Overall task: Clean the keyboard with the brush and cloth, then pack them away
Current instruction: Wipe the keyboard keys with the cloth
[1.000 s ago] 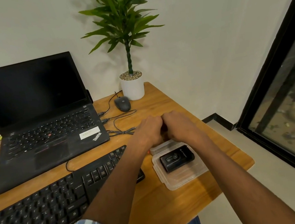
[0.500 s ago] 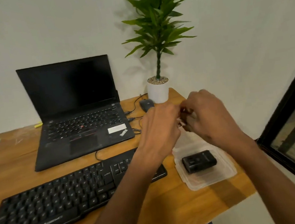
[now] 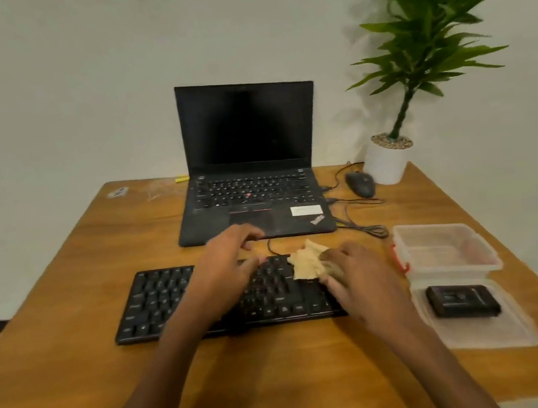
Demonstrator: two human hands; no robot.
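Observation:
A black keyboard [image 3: 160, 302] lies across the middle of the wooden desk [image 3: 284, 374]. My right hand [image 3: 357, 277] grips a crumpled tan cloth [image 3: 307, 262] over the keyboard's right part. My left hand [image 3: 225, 272] hovers above the keyboard's middle with its fingers spread and relaxed, holding nothing. A clear plastic box [image 3: 446, 248] with a red clasp stands open at the right. Its flat lid [image 3: 485, 329] lies in front of it with a small black case [image 3: 461, 303] on top. No brush can be made out.
An open black laptop [image 3: 253, 178] sits behind the keyboard. A mouse [image 3: 360, 184], loose cables [image 3: 364, 228] and a potted plant [image 3: 389, 159] stand at the back right. The desk's right edge is near the box.
Both hands moved from above the plastic box to the keyboard. The cloth now shows in my right hand, and my left hand has come apart from the right. The view swung left.

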